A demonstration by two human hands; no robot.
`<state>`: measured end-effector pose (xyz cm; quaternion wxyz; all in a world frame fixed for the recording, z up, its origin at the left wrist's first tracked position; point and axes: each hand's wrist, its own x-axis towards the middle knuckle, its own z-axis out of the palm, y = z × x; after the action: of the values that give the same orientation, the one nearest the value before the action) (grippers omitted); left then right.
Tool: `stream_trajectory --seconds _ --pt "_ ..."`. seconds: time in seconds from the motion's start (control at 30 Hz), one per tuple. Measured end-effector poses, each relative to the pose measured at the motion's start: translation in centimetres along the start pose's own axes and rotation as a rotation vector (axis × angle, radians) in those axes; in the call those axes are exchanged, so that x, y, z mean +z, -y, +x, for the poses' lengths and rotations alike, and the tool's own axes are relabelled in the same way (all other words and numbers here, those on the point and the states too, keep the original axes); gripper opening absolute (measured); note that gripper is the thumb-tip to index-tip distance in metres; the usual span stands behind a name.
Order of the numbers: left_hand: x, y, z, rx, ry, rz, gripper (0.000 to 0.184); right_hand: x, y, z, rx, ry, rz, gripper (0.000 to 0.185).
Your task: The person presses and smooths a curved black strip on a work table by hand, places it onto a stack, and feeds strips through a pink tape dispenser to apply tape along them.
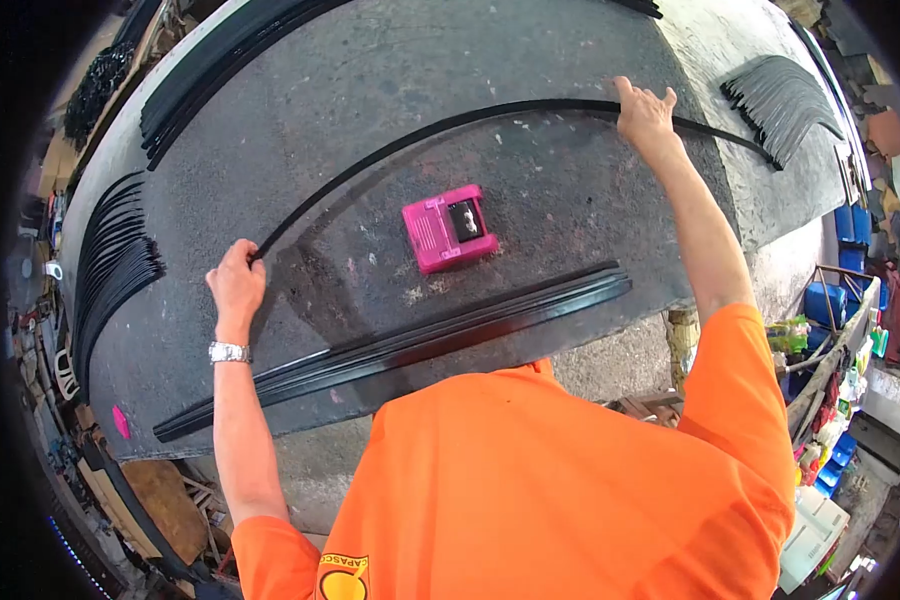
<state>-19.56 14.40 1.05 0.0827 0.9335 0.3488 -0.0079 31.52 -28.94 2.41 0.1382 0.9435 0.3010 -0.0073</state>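
A long thin black strip (410,137) arches across the dark tabletop in the head view. Its left end is pinched in my left hand (237,285), which has a metal-banded watch at the wrist. Toward the strip's right part, my right hand (646,118) grips it from above, with some fingers raised; the strip runs on past this hand to the right. Between my hands, below the arch, sits a pink box-like object (448,228) with a dark opening. Nearer my body lies a bundle of black strips (400,345).
Fanned black strips (115,270) hang at the table's left edge, more strips (240,65) lie at the far left, and a grey bunch (785,105) is at the right. A small pink object (121,422) is near the table's (320,290) left corner. Blue containers (853,225) stand beyond the right side.
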Motion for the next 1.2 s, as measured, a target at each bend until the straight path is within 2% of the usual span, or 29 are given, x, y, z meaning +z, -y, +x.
stream_trajectory --seconds 0.13,0.3,0.37,0.47,0.6,0.63,1.07,1.2 --pt "-4.0 0.3 -2.0 0.068 -0.109 0.056 0.017 -0.5 -1.0 -3.3 -0.004 -0.084 0.059 0.053" --pt "-8.2 0.9 -7.0 0.136 -0.157 0.126 0.012 -1.3 -1.7 -11.5 -0.051 -0.232 0.159 0.059" --pt "-8.8 1.2 -9.7 0.141 -0.094 0.122 0.012 -1.1 -1.8 -15.0 -0.068 -0.251 0.172 0.059" --pt "-7.0 2.7 -13.1 0.231 -0.058 0.094 0.013 -0.2 -1.4 -19.1 -0.080 -0.262 0.172 0.056" --pt "-3.8 2.6 -14.8 0.231 -0.034 0.084 0.014 2.2 -1.3 -21.2 -0.056 -0.242 0.163 0.051" --pt "-3.0 2.5 -14.9 0.229 -0.031 0.081 0.014 3.1 -1.4 -21.2 -0.054 -0.293 0.151 0.050" --pt "0.8 -3.5 -13.7 0.336 -0.070 0.036 0.012 3.5 -5.5 -19.8 0.086 -0.192 -0.014 0.056" --pt "1.2 -3.3 -13.8 0.356 -0.088 0.044 0.014 2.3 -3.5 -21.9 0.102 -0.423 0.047 0.059"
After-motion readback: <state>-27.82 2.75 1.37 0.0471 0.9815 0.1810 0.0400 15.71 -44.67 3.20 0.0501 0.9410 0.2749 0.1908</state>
